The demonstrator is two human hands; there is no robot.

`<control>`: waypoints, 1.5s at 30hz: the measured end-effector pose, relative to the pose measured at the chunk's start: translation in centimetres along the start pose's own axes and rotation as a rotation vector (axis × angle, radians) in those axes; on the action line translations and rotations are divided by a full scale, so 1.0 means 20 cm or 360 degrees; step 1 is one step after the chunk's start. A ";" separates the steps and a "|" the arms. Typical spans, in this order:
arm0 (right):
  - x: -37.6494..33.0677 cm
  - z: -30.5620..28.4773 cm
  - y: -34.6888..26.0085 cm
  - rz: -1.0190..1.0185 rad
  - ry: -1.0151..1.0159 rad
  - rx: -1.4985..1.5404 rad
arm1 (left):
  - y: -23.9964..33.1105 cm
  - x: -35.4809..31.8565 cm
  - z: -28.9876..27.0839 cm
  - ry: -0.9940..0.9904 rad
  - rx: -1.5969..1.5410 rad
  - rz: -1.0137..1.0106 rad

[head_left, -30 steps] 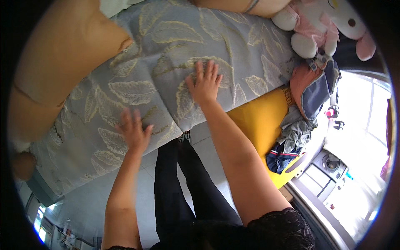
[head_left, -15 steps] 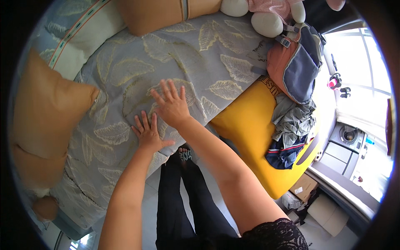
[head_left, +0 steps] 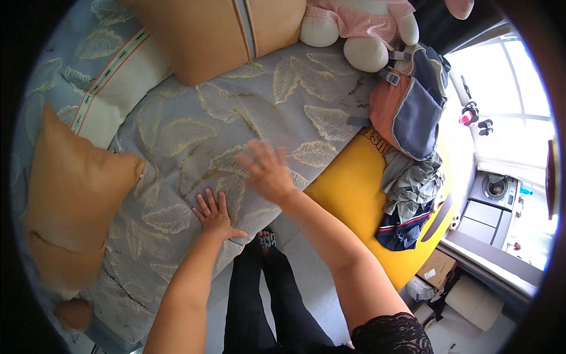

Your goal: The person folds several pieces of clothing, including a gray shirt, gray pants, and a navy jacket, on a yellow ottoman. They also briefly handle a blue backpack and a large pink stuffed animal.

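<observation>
A grey sofa cover [head_left: 177, 162] with pale leaf patterns spreads beneath both hands. My left hand [head_left: 216, 219] lies flat on it near the front edge, fingers spread and thumb out to the side. Farther up and to the right, my right hand [head_left: 268, 174] is blurred by motion, its fingers apart, over or on the same cloth; whether it touches cannot be told. Neither hand holds anything. Some wrinkles run through the cloth around the hands.
Tan cushions [head_left: 82, 189] sit at the left, and another tan cushion [head_left: 218, 41] at the back. A plush toy [head_left: 365, 53] and a grey-and-coral backpack [head_left: 407, 103] are at the far right. Crumpled clothes [head_left: 410, 183] lie on a yellow beanbag [head_left: 348, 194]. Cardboard box [head_left: 437, 268] at lower right.
My right hand has swept rightward and slightly nearer across the cover. The left hand stays flat on the cloth, little changed, while the whole view has shifted a bit.
</observation>
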State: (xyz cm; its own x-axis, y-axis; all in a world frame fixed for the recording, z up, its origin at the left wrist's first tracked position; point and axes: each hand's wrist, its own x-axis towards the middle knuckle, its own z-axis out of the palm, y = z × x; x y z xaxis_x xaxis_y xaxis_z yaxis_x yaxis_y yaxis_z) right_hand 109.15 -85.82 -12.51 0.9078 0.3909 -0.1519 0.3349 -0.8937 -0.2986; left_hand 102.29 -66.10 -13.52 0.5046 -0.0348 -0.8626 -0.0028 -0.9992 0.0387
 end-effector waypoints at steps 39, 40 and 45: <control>-0.84 -1.44 1.82 0.1024 0.1263 0.0734 | 0.27 -1.10 0.05 0.0159 -0.1114 -0.0209; -0.73 -1.54 1.91 0.1014 0.1228 0.0751 | 0.48 -1.17 -0.02 0.0186 -0.1241 -0.0056; -0.44 -1.49 2.43 0.1290 0.0426 0.0580 | 1.27 -1.25 -0.24 0.0173 -0.1608 0.0518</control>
State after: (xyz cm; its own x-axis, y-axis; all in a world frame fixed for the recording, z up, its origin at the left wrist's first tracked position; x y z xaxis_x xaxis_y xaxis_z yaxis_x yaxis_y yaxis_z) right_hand 125.04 -139.21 2.40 0.8730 -0.4277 -0.2344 -0.4865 -0.7295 -0.4808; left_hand 93.74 -90.62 11.35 0.6831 -0.2461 -0.6876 0.5406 -0.4626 0.7027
